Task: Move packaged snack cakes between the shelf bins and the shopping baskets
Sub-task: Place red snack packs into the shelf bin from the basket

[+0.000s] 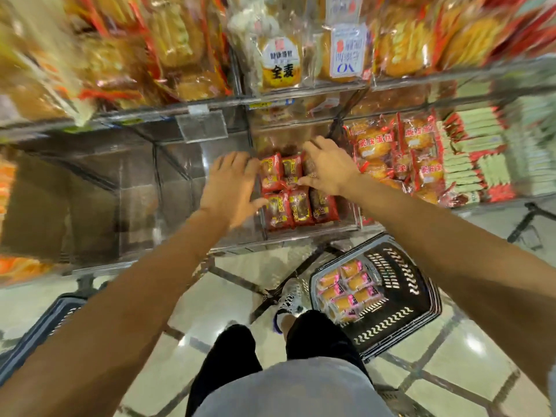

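Observation:
Several red-wrapped snack cakes (296, 192) lie in rows inside a clear acrylic shelf bin (349, 225). My left hand (233, 188) is spread flat at the bin's left side, fingers straight, its thumb touching a front-row pack. My right hand (326, 167) lies over the back-row packs with fingers extended and thumb against one pack. Neither hand grips anything. On the floor below stands a black shopping basket (400, 323) holding several pink-wrapped snack cakes (350, 288).
A blue basket (45, 326) sits on the floor at lower left. The bin left of the red cakes, a clear acrylic box (135, 188), looks bare. Orange-and-red cake packs (400, 149) and green wafer packs (481, 152) fill bins to the right. Bagged breads (279, 60) crowd the upper shelf.

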